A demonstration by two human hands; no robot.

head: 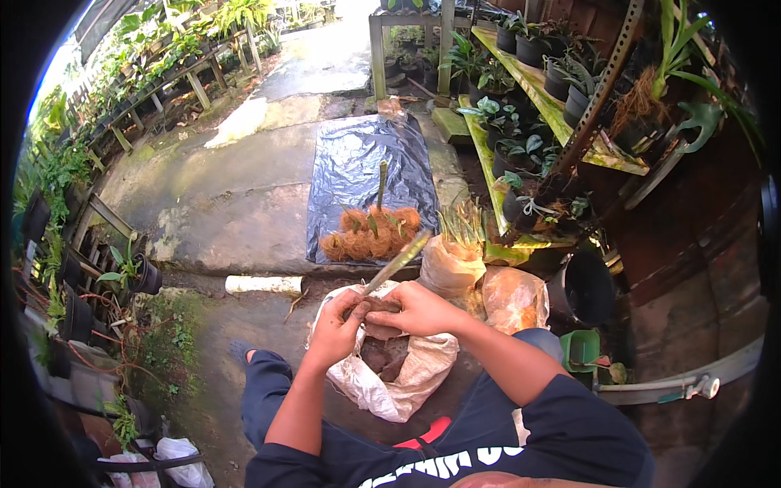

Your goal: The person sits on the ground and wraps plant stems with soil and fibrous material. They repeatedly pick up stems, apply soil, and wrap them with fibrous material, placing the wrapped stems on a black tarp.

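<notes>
My left hand [337, 326] and my right hand [422, 310] meet above an open white woven sack [421, 390]. A long green plant cutting [398, 262] slants up to the right from the fingers of my left hand. Around its lower end both hands press a dark clump of soil [383, 329], partly hidden by the fingers. Brown soil [387, 357] lies inside the sack. Beyond the hands, several fibre-wrapped balls [372, 235] with short green shoots rest on a black plastic sheet [366, 146]; one bears a tall upright cutting [382, 186].
Right of the sack stand a plastic bag of cuttings [451, 265], a clear bag of brown fibre [515, 299], a black bucket [586, 287] and a green container [579, 351]. A white pipe piece [263, 285] lies left. Plant shelves [531, 91] line the right side.
</notes>
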